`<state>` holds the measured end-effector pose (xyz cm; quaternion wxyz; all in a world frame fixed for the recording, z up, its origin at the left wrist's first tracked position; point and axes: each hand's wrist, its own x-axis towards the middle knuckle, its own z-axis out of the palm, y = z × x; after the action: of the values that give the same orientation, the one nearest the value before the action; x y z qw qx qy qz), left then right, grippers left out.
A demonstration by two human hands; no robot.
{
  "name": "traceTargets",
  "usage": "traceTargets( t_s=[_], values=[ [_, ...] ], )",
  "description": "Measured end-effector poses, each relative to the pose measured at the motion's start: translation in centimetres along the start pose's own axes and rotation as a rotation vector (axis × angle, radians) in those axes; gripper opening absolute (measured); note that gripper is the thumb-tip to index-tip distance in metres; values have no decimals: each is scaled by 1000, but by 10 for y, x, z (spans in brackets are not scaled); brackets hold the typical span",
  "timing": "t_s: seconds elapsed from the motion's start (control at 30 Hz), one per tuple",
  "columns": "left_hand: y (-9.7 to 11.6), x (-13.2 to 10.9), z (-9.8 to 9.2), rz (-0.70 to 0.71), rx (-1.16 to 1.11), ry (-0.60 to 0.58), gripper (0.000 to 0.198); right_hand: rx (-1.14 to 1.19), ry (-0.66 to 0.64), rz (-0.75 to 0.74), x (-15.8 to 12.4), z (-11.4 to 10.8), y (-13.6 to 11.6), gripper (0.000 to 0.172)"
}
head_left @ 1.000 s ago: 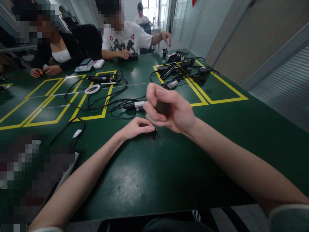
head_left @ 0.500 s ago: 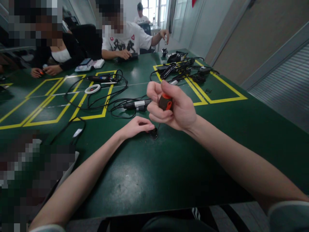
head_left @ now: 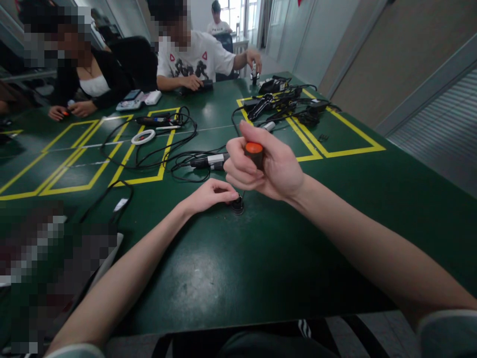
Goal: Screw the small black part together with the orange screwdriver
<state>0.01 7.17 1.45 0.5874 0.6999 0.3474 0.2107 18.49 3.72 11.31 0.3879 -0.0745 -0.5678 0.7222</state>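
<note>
My right hand point(head_left: 278, 166) is wrapped round the orange-and-dark handle of a screwdriver point(head_left: 254, 151), held upright above the table. Its thin shaft shows below my fingers and runs down toward a small round black part point(head_left: 237, 206); the tip itself is hard to see. With thumb and fingers pinched, my left hand point(head_left: 208, 196) steadies that black part on the green tabletop. Tiny bits lie on the table just left of the part.
Behind my hands lie a black handheld device point(head_left: 210, 161) with cables, a white ring point(head_left: 143, 136) and a heap of black cables and adapters point(head_left: 276, 102). Yellow tape point(head_left: 354, 151) marks the green table point(head_left: 298, 268). Two people sit across; one's hand point(head_left: 253, 58) holds a small pale object.
My right hand has turned the screwdriver handle, its orange end now facing more upward. My left hand stays put. The co-worker opposite has lowered the pale object toward the table.
</note>
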Motion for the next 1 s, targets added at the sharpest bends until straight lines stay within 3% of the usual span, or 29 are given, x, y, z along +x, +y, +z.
traceTargets(
  t_s=[0.27, 0.47, 0.6, 0.87, 1.0],
  values=[
    [2, 1, 1, 18, 9, 6, 45, 37, 79, -64, 0, 3, 4, 42],
    [6, -1, -1, 44, 61, -13, 46, -27, 134, -139, 6, 2, 8, 58],
    [7, -6, 0, 36, 73, 17, 48, 8, 95, -107, 7, 5, 9, 64],
    [15, -13, 2, 16, 89, 68, 44, -1, 45, -167, 6, 7, 10, 45],
    [22, -16, 5, 69, 85, 44, 37, -5, 47, -193, 8, 5, 14, 51]
  ],
)
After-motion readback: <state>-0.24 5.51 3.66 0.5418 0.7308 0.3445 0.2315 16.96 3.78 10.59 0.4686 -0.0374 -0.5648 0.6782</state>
